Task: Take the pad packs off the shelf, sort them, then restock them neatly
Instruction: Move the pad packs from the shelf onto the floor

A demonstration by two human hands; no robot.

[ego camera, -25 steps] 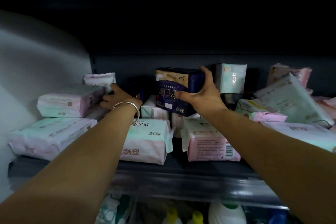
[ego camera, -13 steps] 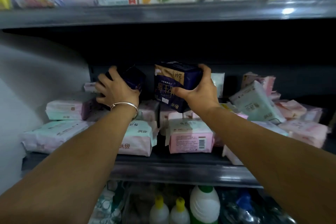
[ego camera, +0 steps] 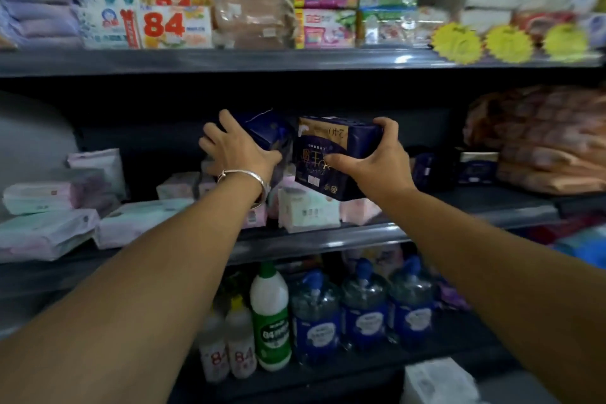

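now both hands (ego camera: pixel 241 149) (ego camera: pixel 377 161) holding navy packs (ego camera: pixel 331 154)

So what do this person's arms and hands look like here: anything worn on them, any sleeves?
Both forearms are bare, with no sleeves in view and no gloves. The left hand has a thin silver-coloured bangle at the wrist. The right hand shows no jewellery or watch. No rings can be made out on either of the hands.
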